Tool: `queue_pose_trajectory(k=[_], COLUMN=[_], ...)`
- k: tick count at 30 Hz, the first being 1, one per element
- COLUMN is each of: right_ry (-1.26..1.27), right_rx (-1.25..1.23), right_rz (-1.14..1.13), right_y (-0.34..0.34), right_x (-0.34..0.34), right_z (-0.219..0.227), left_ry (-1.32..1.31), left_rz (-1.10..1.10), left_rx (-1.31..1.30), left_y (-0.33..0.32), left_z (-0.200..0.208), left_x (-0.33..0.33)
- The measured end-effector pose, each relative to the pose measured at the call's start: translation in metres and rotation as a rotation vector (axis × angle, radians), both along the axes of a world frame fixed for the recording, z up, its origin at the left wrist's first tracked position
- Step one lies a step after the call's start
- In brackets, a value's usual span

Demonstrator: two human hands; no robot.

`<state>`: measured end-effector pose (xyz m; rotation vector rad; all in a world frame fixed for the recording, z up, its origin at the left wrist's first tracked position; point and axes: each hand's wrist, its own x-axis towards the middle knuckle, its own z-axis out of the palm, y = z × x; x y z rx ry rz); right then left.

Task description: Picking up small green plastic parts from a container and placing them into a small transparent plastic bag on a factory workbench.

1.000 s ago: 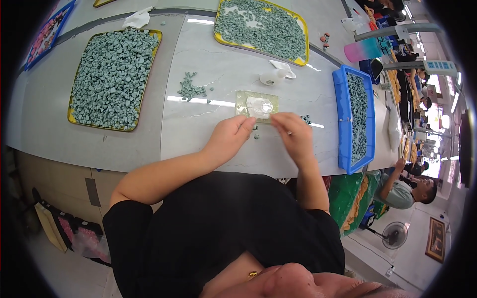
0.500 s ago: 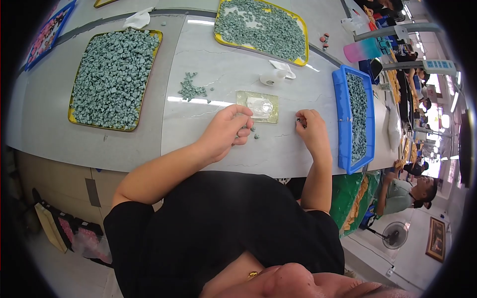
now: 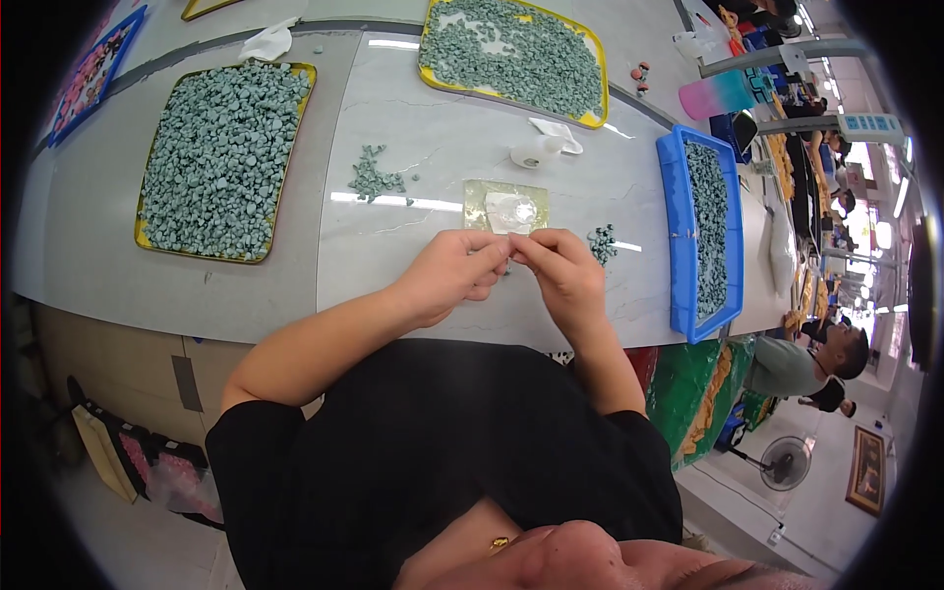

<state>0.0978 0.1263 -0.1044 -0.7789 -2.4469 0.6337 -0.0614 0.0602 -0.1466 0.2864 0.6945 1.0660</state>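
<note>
My left hand (image 3: 458,272) and my right hand (image 3: 564,275) meet fingertip to fingertip over the table, just in front of a yellowish square pad (image 3: 477,202) with a white patch on it. Both are closed in a pinch; whatever sits between the fingertips is too small to make out. A few green pieces show under the hands, mostly hidden. Beside my right hand lies a small cluster of dark green pieces (image 3: 602,244). Further left, another loose pile of green pieces (image 3: 374,177) rests on the table.
A yellow-rimmed tray (image 3: 147,240) heaped with green pieces stands at left, another yellow tray (image 3: 604,74) at the back. On the right is a blue bin (image 3: 680,285) of darker pieces. Behind the pad are a white bottle (image 3: 531,150) and a tissue (image 3: 562,134). A co-worker (image 3: 796,364) is at far right.
My right hand has moved left from the dark cluster, now uncovered, to meet my left hand's fingertips. My left hand has stayed nearly in place.
</note>
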Motion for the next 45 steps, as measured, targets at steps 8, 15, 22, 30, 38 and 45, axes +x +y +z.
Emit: queue_pose_trajectory(k=[8,15,22,30,38,45], right_ry=[0.004,0.028,-0.017,-0.045,0.032,0.472], right_rx=[0.184,0.293,0.432,0.483,0.367,-0.676], right_rz=[0.051,-0.017,0.027,0.076,-0.022,-0.298], right_y=[-0.002,0.016,0.027,0.027,0.022,0.01], right_x=[-0.002,0.009,0.007,-0.001,0.0,-0.001], right_z=[-0.009,-0.015,-0.025,-0.027,-0.029,-0.022], left_ry=[0.041,0.045,0.026,-0.006,0.007,0.042], left_rz=[0.023,0.055,0.082,0.155,0.181,0.177], left_rx=[0.01,0.0,-0.031,-0.066,-0.042,-0.013], left_y=[-0.002,-0.002,-0.002,-0.004,-0.003,-0.003], left_z=[-0.003,0.001,0.004,0.001,0.004,0.004], left_x=[-0.005,-0.007,-0.014,-0.016,-0.02,-0.017])
